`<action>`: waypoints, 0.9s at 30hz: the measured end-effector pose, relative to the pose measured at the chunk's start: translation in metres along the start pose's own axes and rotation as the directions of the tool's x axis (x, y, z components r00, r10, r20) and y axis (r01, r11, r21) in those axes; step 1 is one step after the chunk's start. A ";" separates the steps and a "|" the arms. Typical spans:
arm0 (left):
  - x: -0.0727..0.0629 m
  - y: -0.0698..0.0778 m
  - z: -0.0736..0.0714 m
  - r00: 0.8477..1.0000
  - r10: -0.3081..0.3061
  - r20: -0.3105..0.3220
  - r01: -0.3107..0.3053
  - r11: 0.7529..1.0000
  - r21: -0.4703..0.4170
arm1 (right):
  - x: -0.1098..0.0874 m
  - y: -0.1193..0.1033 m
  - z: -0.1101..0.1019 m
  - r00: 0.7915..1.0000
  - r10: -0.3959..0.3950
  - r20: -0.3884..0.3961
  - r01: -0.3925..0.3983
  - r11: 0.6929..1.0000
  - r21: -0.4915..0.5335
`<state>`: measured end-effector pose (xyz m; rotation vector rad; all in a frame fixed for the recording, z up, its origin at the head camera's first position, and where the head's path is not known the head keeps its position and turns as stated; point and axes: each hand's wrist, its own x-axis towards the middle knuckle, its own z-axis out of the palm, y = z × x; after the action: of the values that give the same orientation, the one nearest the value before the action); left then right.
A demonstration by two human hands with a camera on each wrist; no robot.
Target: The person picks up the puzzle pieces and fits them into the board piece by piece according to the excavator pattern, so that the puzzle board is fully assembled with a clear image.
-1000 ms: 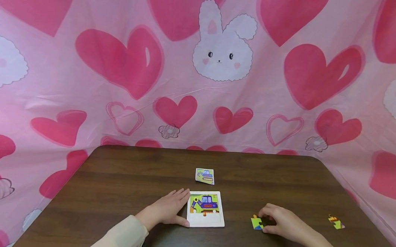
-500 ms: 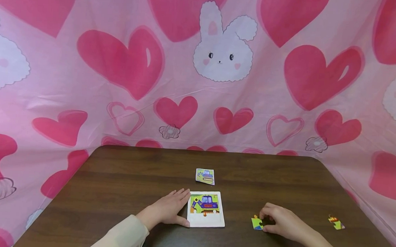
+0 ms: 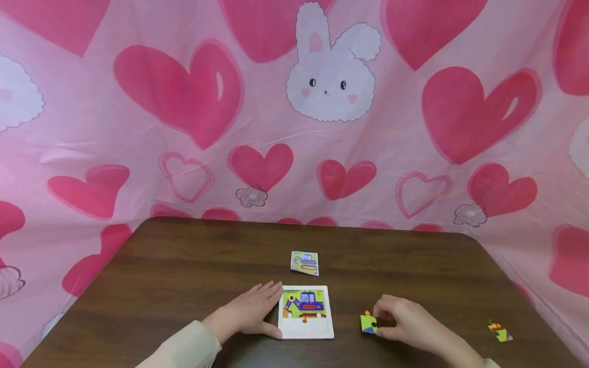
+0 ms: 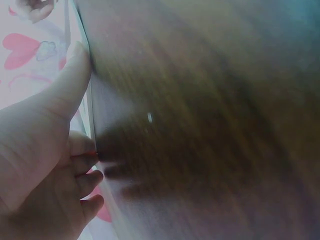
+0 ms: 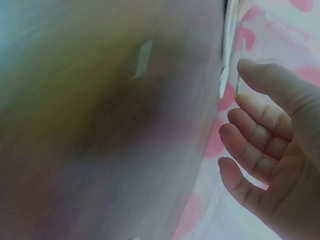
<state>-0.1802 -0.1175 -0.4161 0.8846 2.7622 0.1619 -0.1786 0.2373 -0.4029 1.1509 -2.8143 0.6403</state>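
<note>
A green-and-blue puzzle piece (image 3: 367, 324) is at the fingertips of the right hand (image 3: 407, 323), pinched between thumb and curled forefinger; the right wrist view shows it edge-on and clear of the desk (image 3: 195, 256), the other fingers loosely bent. The step in hand seems to be fitting this piece into the white puzzle frame (image 3: 309, 334), which lies between the hands, its upper part filled with a digger picture and its lower strip bare. The next move likely calls for bringing the piece leftward over that strip and lining its orange knob up with a matching notch. The left hand (image 3: 250, 310) is spread, fingers and thumb extended along the frame's left edge, touching it and apparently steadying it. Another loose piece (image 3: 501, 332) lies to the right of the right hand, well apart. A picture card (image 3: 304, 262) sits ahead of the left fingertips, beyond the frame.
</note>
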 end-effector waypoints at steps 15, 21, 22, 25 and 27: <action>-0.001 0.001 -0.002 1.000 0.008 -0.003 -0.008 1.000 0.002 | 0.054 -0.047 0.013 0.996 -0.064 0.058 0.064 0.998 0.008; 0.000 0.001 -0.001 1.000 -0.009 0.009 0.009 1.000 0.009 | 0.072 -0.063 0.027 0.990 -0.083 0.115 0.082 0.996 0.015; 0.000 0.001 -0.001 1.000 -0.012 0.009 0.012 1.000 0.011 | 0.074 -0.065 0.029 0.988 -0.083 0.127 0.081 0.997 0.020; -0.001 0.001 -0.001 1.000 -0.011 0.004 0.011 1.000 0.012 | 0.082 -0.071 0.037 0.984 -0.105 0.145 0.105 0.994 0.006; -0.001 0.002 -0.002 1.000 -0.006 -0.005 0.006 1.000 0.013 | 0.086 -0.074 0.043 0.981 -0.123 0.152 0.123 0.992 0.006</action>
<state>-0.1786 -0.1166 -0.4140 0.8807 2.7728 0.1459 -0.1862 0.1161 -0.4000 1.4178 -2.8342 0.5619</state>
